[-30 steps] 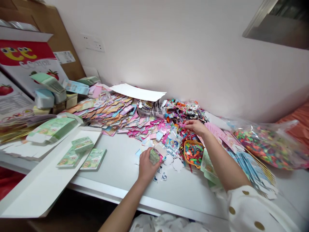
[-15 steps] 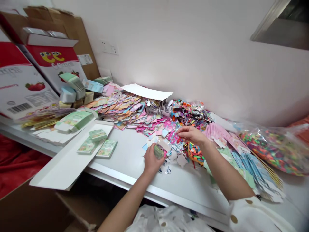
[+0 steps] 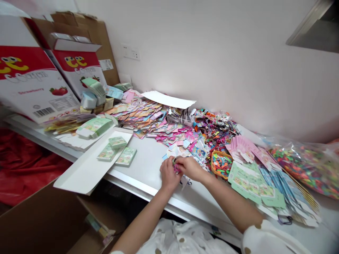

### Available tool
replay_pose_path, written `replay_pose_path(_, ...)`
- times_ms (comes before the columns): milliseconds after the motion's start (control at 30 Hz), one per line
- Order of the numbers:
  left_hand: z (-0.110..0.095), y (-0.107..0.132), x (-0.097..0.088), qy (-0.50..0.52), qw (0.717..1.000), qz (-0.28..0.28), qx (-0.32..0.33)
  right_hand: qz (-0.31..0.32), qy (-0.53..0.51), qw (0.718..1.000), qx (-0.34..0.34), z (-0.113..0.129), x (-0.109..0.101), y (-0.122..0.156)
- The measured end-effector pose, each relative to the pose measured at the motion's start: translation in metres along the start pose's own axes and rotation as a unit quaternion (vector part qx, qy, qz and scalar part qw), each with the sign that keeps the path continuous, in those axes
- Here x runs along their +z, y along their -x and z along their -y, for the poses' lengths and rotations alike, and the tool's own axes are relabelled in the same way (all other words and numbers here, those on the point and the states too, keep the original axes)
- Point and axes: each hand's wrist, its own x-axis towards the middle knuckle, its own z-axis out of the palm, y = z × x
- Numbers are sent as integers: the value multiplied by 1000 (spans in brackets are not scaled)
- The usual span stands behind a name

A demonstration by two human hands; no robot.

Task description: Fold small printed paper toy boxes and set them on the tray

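My left hand point(image 3: 168, 173) and my right hand point(image 3: 190, 167) meet over the white table point(image 3: 148, 162), near its front edge. The left hand grips a small green packet point(image 3: 175, 162), mostly hidden by the fingers. My right hand's fingers pinch a small pink piece point(image 3: 176, 169) against that packet. White cut-out shapes point(image 3: 185, 181) lie under the hands. An orange-rimmed basket of coloured bits point(image 3: 221, 163) stands just right of my right hand.
Heaps of coloured cards point(image 3: 143, 116) and small trinkets point(image 3: 215, 128) cover the back of the table. Flat green boxes point(image 3: 116, 152) lie on a white tray point(image 3: 87, 169) at left. Red and white cartons point(image 3: 39, 81) stand far left; a bag of coloured bits point(image 3: 304, 164) lies right.
My right hand has come back from the trinket heap to the left hand, bringing a small pink piece. The head view has swung left and down.
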Motion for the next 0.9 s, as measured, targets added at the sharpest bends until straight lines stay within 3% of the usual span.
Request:
replay_pose_path(100,6,3,-2,7,1000,-2,-19,-11,27,1000,1,3,8,-1)
replay_pose_path(267,14,5,-6,30,995,-19,-94,-103,44,992,-62,5,8,10)
replay_pose_path(400,20,10,-7,52,993,-28,-105,-101,33,990,-88,7,20,25)
replay_pose_path(600,26,21,-1,74,992,-72,-68,-67,106,992,13,16,49,17)
replay_pose_path(667,27,23,-1,82,991,-75,-75,-54,90,994,14,20,48,13)
replay_pose_path(767,29,22,-3,89,988,-71,-103,-98,59,993,-12,22,45,14)
replay_pose_path(900,34,24,-6,98,985,-71,-123,-109,76,991,-11,19,55,17)
